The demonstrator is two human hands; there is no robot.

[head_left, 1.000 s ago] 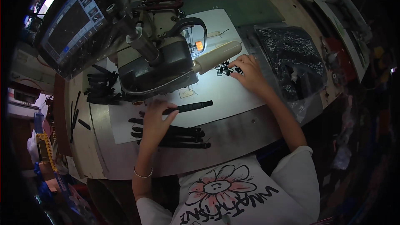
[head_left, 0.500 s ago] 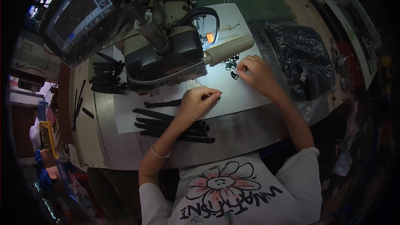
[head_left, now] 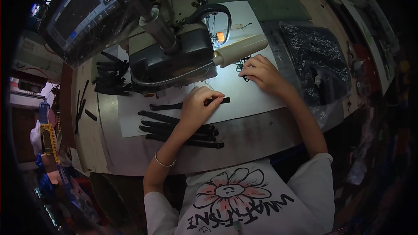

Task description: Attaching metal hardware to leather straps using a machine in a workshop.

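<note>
Head: strap (head_left: 225, 100) partly behind left fingers (head_left: 213, 93)

Black strap (head_left: 225, 100) in left grip (head_left: 199, 105)

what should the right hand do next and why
Probably pinch one of the black pieces: the right hand is right at them, though any grip is hidden, while the left hand holds a strap, one end sticking out.

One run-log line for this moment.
left hand: pinching black strap | right hand: at small black pieces, grip unclear | nearby: loose straps, machine head
</note>
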